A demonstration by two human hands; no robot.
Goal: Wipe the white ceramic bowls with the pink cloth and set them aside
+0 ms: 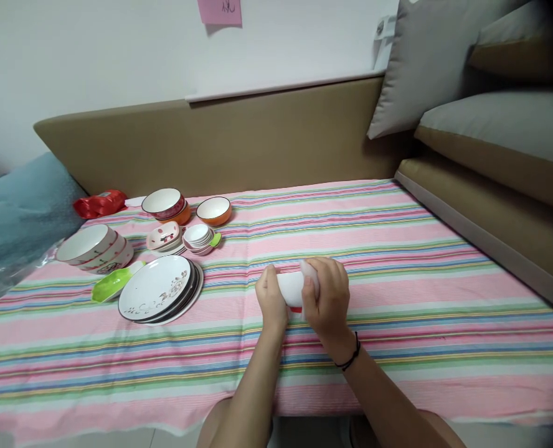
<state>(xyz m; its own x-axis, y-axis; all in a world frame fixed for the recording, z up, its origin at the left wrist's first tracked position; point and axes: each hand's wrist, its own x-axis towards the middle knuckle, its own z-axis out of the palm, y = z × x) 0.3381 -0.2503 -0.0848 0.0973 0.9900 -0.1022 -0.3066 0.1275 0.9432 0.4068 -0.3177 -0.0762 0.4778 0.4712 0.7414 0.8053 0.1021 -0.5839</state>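
now, in the head view, a small white dish (291,290) with a red mark at its lower edge is being held between both hands just above the striped cloth (398,261), near the middle of the covered surface. the left hand (271,300) is being kept curled against the dish's left side, fingers pressed together round it. the right hand (326,297) is being wrapped over the dish's right side, fingers closed on it, and a pale cloth or wipe (310,274) is being pinched against the dish under those fingers; what exactly it is cannot be told. a black band (350,358) is being worn on the right wrist.

to the left, well apart from the hands, crockery is being kept in a loose group. a stack of plates (157,289) with a floral print is being shown nearest, with a green dish (111,283) just beside it. behind them, a pile of white bowls (94,247) is lying tilted, and small saucers (199,238) and a small patterned dish (164,237) are being kept between. further back, an orange bowl (214,210) and a red-rimmed bowl (164,203) are standing, with a red bag (99,203) at the far edge. grey cushions (426,62) are being seen at the upper right.
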